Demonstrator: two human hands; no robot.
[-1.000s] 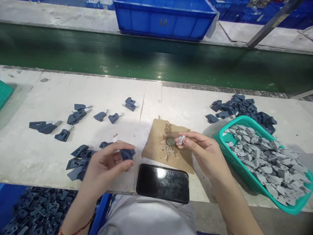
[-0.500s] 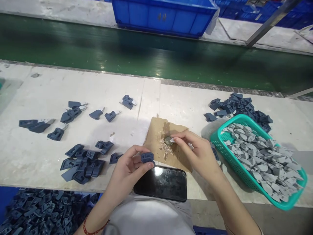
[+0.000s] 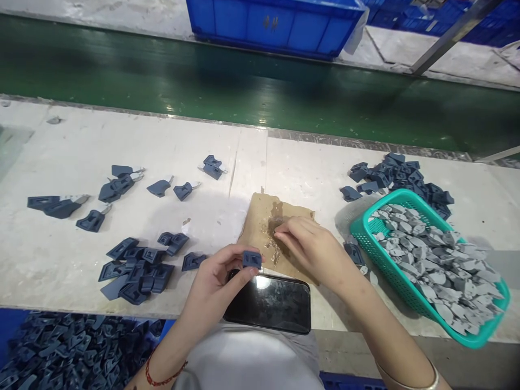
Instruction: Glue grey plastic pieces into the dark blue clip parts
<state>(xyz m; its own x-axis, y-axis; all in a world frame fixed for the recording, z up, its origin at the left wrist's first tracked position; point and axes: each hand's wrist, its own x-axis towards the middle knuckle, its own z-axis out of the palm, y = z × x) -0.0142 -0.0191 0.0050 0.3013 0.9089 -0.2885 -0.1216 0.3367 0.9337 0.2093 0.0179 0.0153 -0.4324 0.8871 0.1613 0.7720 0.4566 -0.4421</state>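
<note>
My left hand [image 3: 221,279] pinches a dark blue-grey plastic part [image 3: 252,260] between thumb and fingers, above the near edge of the cardboard. Its recessed face is turned up. My right hand [image 3: 312,246] is closed in a pinch, fingertips down over the wet, glistening patch in the middle of the brown cardboard piece [image 3: 254,216]. A small pale piece showed between these fingertips a moment ago; the fingers now hide it, along with most of the small round puddle or dish there. A black phone [image 3: 270,306] lies just below both hands.
Right of my hand, a teal basket [image 3: 390,271] holds many light-grey pieces, with a pile of dark parts [image 3: 394,173] behind it. More dark parts [image 3: 140,271] lie at left, some with pale pieces attached. A green belt [image 3: 122,70] and blue crate [image 3: 264,27] are beyond.
My right hand has moved slightly left and tipped down over the round wet spot, covering it. My left hand has shifted a little right with the dark part, turning its face upward.
</note>
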